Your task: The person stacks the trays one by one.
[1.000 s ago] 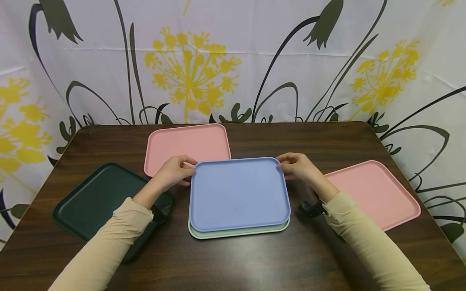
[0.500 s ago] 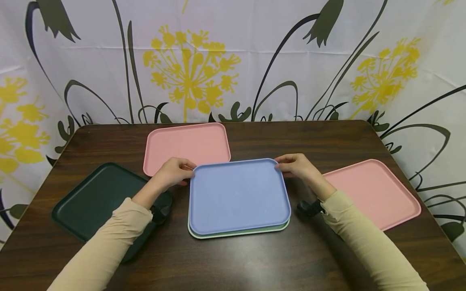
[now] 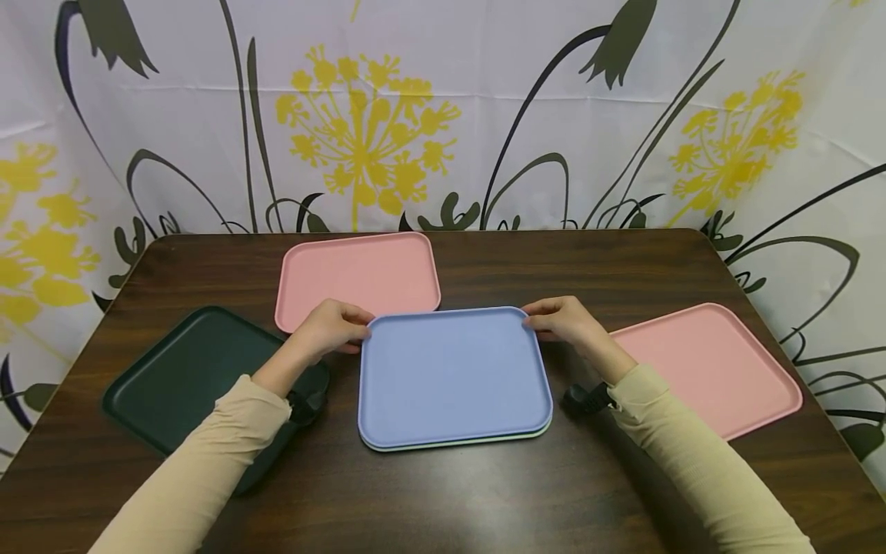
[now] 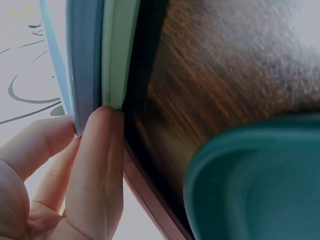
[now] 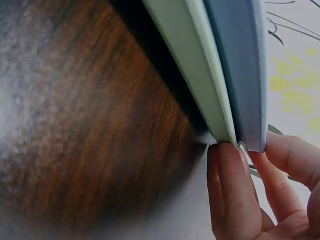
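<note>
A blue tray [image 3: 455, 377] lies almost squarely over a light green tray [image 3: 477, 441], whose rim shows as a thin line along the near edge. At the blue tray's far left corner, my left hand [image 3: 331, 329] pinches its rim; in the left wrist view the thumb is on the blue rim and fingertips [image 4: 102, 117] touch the green tray's edge [image 4: 120, 60]. My right hand [image 3: 564, 319] pinches the far right corner, and in the right wrist view its fingers [image 5: 235, 175] likewise meet both tray edges. The green tray's surface is hidden.
A dark green tray [image 3: 187, 377] sits at the left, partly under the left forearm. One pink tray [image 3: 360, 277] lies at the back, and another pink tray [image 3: 713, 369] is at the right beside the right forearm. A flowered cloth hangs behind the brown table [image 3: 443, 500].
The blue tray has shifted slightly toward the near side, so less of the green tray shows below it. Both hands keep hold of its far corners.
</note>
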Demonstrator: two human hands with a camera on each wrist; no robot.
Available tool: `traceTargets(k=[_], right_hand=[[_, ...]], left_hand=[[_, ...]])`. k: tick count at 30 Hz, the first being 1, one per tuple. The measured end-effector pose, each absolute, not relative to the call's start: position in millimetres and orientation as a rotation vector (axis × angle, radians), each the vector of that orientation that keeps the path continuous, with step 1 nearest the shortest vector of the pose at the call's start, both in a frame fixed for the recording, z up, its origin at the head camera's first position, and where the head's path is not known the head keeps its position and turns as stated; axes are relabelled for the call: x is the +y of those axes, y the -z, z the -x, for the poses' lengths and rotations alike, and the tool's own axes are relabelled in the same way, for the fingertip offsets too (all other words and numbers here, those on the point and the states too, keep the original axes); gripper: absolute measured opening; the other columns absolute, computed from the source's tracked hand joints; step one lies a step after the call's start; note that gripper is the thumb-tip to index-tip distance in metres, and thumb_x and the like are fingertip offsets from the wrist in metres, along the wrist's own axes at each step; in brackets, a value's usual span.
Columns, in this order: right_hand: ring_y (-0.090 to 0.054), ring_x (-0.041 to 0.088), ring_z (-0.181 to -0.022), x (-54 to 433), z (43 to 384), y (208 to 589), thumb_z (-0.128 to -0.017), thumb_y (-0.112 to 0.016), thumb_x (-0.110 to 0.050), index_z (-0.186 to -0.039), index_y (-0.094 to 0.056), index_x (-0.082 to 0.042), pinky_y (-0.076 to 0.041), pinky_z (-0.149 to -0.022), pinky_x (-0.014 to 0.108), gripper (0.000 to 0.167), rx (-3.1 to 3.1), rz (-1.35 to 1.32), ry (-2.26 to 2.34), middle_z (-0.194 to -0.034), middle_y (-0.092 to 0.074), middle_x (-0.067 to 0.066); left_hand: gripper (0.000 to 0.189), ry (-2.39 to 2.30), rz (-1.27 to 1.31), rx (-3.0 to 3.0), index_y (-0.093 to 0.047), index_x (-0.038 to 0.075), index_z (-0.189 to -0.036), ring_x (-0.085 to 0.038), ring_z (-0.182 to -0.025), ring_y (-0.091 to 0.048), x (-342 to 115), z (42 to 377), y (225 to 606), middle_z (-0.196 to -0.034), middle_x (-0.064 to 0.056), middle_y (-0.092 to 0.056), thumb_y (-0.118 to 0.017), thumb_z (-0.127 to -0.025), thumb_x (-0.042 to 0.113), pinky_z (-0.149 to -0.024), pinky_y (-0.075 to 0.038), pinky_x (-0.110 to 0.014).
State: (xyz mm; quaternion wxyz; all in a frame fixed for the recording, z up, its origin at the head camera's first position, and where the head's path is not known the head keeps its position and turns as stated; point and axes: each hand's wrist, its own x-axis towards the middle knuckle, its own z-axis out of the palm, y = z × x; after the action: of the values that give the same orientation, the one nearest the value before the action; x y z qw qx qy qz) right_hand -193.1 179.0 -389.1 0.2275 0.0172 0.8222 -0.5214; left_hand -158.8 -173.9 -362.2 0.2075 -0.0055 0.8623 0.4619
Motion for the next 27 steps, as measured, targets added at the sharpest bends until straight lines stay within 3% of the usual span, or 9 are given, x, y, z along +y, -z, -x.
traceTargets(k=[10, 27], right_hand=[[-0.064, 0.014, -0.098, 179, 194, 390, -0.092, -0.059, -0.006, -0.126, -0.056, 0.008, -0.055, -0.092, 0.038, 0.037, 2.282, -0.021, 1.442, -0.128, -0.058, 0.027], [-0.063, 0.010, -0.092, 179, 198, 391, -0.091, -0.060, -0.006, -0.123, -0.058, 0.011, -0.054, -0.094, 0.037, 0.036, 2.311, -0.115, 1.490, -0.125, -0.060, 0.027]], left_hand=[[0.039, -1.368, 0.060, 2.347, -0.053, -0.012, -0.128, -0.019, -0.095, -0.064, -171, 157, 363, -0.126, -0.032, -0.057, -0.055, -0.091, 0.000, -0.085, -0.058, -0.039], [0.036, -1.407, 0.090, 2.384, -0.053, -0.012, -0.127, -0.024, -0.101, -0.063, -163, 162, 367, -0.126, -0.031, -0.057, -0.052, -0.092, -0.001, -0.088, -0.057, -0.040]])
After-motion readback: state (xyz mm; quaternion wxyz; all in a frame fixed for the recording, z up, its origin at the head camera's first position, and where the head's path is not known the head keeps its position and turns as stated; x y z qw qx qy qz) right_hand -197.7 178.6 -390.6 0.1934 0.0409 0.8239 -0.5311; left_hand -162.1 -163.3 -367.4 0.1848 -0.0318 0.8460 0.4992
